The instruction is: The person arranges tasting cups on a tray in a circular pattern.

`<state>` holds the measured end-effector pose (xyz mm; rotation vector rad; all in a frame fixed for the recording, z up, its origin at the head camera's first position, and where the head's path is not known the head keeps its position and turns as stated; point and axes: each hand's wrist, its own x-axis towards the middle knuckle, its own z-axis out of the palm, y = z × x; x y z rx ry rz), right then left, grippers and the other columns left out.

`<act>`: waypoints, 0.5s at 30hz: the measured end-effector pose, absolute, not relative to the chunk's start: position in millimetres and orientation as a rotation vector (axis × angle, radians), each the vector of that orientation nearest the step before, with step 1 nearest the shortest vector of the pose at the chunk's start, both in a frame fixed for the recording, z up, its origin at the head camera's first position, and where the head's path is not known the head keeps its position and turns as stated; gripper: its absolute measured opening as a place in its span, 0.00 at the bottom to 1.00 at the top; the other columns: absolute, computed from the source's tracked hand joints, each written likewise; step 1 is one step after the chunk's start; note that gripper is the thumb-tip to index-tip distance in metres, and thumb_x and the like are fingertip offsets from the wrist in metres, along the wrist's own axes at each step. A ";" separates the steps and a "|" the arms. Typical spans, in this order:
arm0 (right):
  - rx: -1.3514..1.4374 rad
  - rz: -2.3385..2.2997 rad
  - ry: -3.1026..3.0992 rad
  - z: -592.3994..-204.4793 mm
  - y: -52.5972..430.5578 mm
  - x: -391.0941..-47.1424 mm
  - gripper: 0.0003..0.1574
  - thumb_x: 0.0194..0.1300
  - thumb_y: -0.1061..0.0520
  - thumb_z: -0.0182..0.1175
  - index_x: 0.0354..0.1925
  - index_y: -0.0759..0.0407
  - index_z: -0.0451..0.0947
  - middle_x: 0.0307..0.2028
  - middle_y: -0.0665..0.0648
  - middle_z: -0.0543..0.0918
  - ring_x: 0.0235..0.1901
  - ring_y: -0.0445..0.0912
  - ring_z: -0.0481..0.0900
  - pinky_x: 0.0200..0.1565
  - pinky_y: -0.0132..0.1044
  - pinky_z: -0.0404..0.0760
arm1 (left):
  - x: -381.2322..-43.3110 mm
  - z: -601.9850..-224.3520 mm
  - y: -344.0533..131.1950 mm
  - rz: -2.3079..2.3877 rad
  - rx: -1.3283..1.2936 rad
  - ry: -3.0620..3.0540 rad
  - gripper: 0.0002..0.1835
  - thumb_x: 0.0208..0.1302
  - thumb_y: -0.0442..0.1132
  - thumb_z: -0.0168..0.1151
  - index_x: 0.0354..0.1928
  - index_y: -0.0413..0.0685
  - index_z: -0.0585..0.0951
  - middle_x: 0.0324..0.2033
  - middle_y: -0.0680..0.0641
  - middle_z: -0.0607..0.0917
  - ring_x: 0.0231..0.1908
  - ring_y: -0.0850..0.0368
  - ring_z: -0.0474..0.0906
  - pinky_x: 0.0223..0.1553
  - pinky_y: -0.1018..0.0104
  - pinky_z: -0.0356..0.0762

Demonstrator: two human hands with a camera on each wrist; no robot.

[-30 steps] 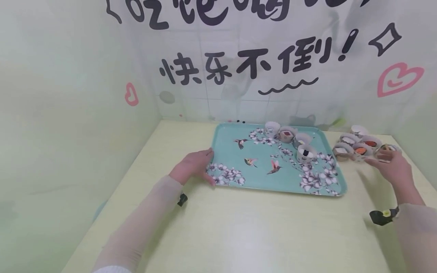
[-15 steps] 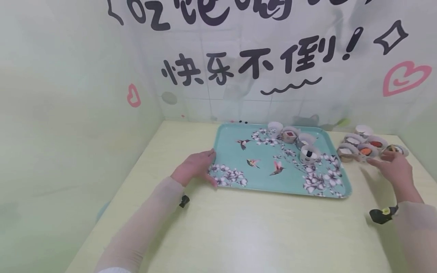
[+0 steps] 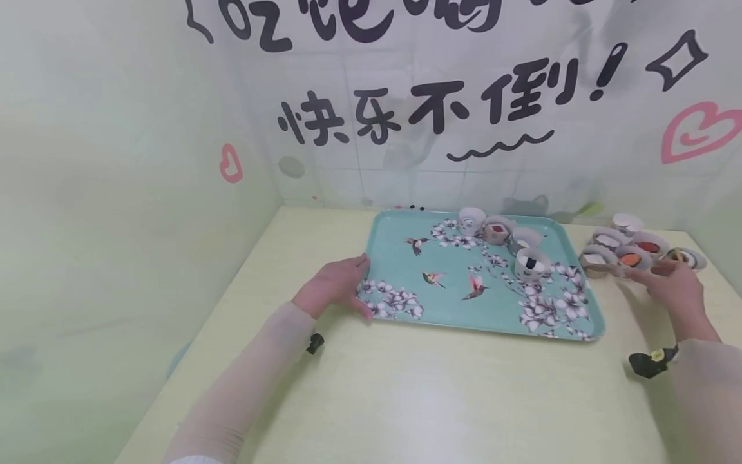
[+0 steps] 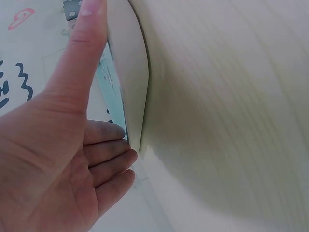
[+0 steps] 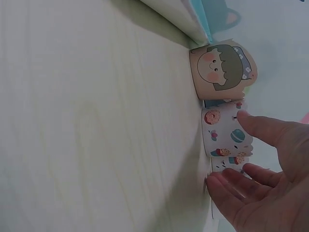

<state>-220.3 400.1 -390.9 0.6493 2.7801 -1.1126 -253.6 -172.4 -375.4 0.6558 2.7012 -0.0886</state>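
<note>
My left hand (image 3: pixel 335 283) lies against the left edge of a turquoise tray (image 3: pixel 394 261) with birds and blossoms. Its fingers are nearly straight along the rim, and the thumb is by the near corner. On the tray's right half stand several paper cups, one with a black-banded item (image 3: pixel 531 263). At far right my right hand (image 3: pixel 678 290) is beside a cluster of paper cups. In the right wrist view its thumb touches a donut-printed cup (image 5: pixel 224 128), while the extended fingers lie by a white cup (image 5: pixel 217 208) partly hidden behind them.
A face-printed cup (image 5: pixel 215 72) stands between the donut-printed one and the tray. Cups in the cluster hold orange (image 3: pixel 629 260) and red (image 3: pixel 647 247) items. A white wall (image 3: pixel 429 174) with black lettering rises behind the pale table (image 3: pixel 429 393).
The head view has shifted, so the scene sits further right. My right hand has moved slightly left relative to the cups, leaving the rightmost cup less covered. My left hand stays at the tray edge.
</note>
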 end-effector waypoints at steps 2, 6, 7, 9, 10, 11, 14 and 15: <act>0.666 -1.124 2.769 -391.8 399.8 -221.8 0.59 0.71 0.36 0.52 0.73 0.80 0.42 0.70 0.84 0.54 0.66 0.76 0.58 0.62 0.69 0.68 | -253.1 -375.2 -172.1 -0.094 0.651 2.700 0.73 0.38 0.74 0.71 0.78 0.37 0.49 0.79 0.39 0.49 0.78 0.44 0.49 0.78 0.53 0.57; 0.701 -1.148 2.755 -393.9 400.0 -225.9 0.60 0.70 0.36 0.53 0.74 0.78 0.40 0.71 0.83 0.52 0.68 0.76 0.55 0.65 0.69 0.65 | -252.7 -375.7 -171.8 -0.100 0.653 2.704 0.72 0.38 0.73 0.71 0.78 0.38 0.50 0.79 0.39 0.50 0.78 0.44 0.49 0.77 0.53 0.57; 0.702 -1.144 2.758 -394.6 400.0 -227.1 0.61 0.70 0.36 0.54 0.74 0.78 0.41 0.71 0.83 0.52 0.67 0.76 0.55 0.64 0.69 0.66 | -252.8 -375.9 -171.8 -0.098 0.655 2.705 0.72 0.38 0.73 0.71 0.78 0.38 0.50 0.79 0.39 0.50 0.78 0.44 0.49 0.78 0.53 0.57; 0.702 -1.135 2.769 -395.9 400.4 -229.6 0.60 0.69 0.36 0.55 0.74 0.78 0.42 0.70 0.83 0.53 0.66 0.76 0.56 0.61 0.68 0.68 | -253.1 -376.0 -171.8 -0.096 0.662 2.709 0.73 0.37 0.73 0.71 0.78 0.37 0.50 0.79 0.38 0.50 0.78 0.43 0.49 0.78 0.53 0.56; 0.696 -1.123 2.780 -396.7 400.8 -231.0 0.60 0.69 0.36 0.55 0.74 0.78 0.43 0.69 0.84 0.54 0.65 0.76 0.57 0.59 0.68 0.69 | -253.2 -376.0 -171.8 -0.100 0.668 2.709 0.73 0.37 0.74 0.70 0.78 0.37 0.50 0.78 0.38 0.50 0.78 0.43 0.50 0.78 0.54 0.56; 0.696 -1.115 2.787 -397.4 401.0 -232.2 0.59 0.69 0.37 0.55 0.73 0.79 0.44 0.69 0.84 0.55 0.64 0.76 0.58 0.57 0.67 0.70 | -253.5 -376.0 -171.9 -0.102 0.672 2.710 0.73 0.37 0.74 0.70 0.78 0.37 0.50 0.78 0.38 0.50 0.78 0.43 0.50 0.78 0.54 0.56; 0.690 -1.098 2.803 -398.5 400.7 -234.7 0.58 0.70 0.38 0.55 0.73 0.79 0.45 0.68 0.84 0.55 0.63 0.75 0.59 0.55 0.66 0.70 | -253.7 -376.1 -172.4 -0.112 0.679 2.712 0.73 0.36 0.74 0.70 0.77 0.36 0.50 0.78 0.38 0.50 0.78 0.43 0.50 0.78 0.54 0.56; 0.690 -1.098 2.801 -398.7 400.2 -234.9 0.58 0.70 0.38 0.55 0.73 0.79 0.44 0.68 0.85 0.55 0.64 0.76 0.58 0.57 0.67 0.70 | -253.5 -376.3 -172.5 -0.113 0.679 2.712 0.73 0.36 0.74 0.70 0.77 0.36 0.50 0.78 0.38 0.50 0.78 0.43 0.50 0.78 0.54 0.56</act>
